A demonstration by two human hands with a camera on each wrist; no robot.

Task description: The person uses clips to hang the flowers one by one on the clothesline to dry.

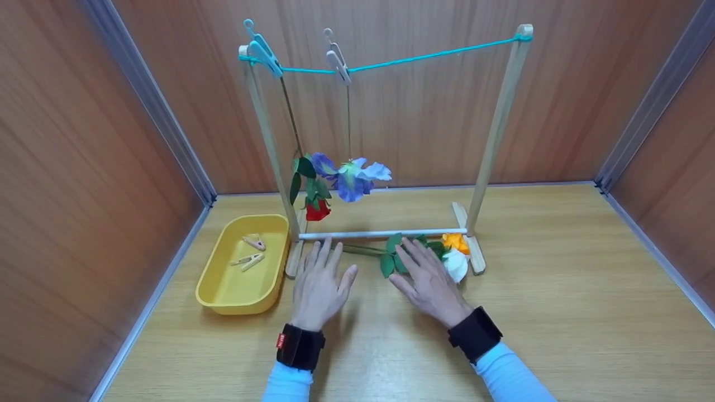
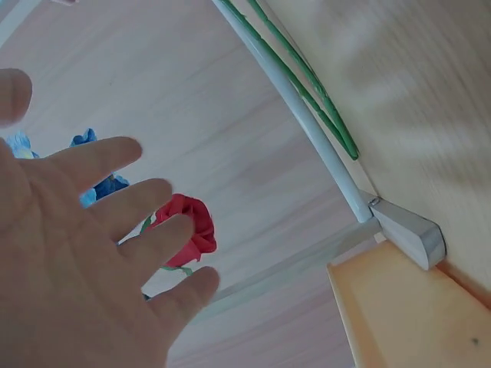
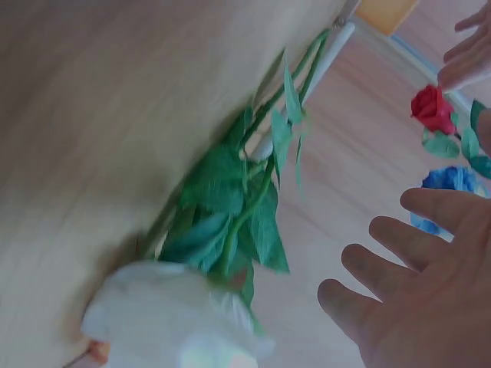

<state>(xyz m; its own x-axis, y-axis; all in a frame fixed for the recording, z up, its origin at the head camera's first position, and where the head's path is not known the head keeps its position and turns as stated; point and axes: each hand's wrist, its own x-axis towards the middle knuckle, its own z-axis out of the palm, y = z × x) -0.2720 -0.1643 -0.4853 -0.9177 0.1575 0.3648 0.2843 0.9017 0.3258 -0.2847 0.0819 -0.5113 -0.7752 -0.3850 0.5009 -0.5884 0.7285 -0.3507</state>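
Observation:
My left hand [image 1: 321, 290] is held with straight, spread fingers in front of the rack's left foot, nothing in it. Fingers also spread, my right hand [image 1: 433, 285] hovers over the green leaves [image 1: 388, 265] of flowers lying along the rack's base bar. A white flower [image 1: 456, 265] and an orange flower [image 1: 455, 243] show past its far side; the right wrist view has the white flower [image 3: 169, 318] close up. From the cord hang upside down a red rose [image 1: 318, 210], clipped by a blue clothespin [image 1: 265, 54], and a blue flower [image 1: 353, 180], clipped by a pale clothespin [image 1: 337, 60].
A wooden rack [image 1: 500, 123] with a turquoise cord [image 1: 430, 57] stands at the middle back. Left of it sits a yellow tub [image 1: 209, 285] with two clothespins [image 1: 251, 261] inside. Wood-patterned panels [image 1: 419, 123] enclose the table on the left, back and right.

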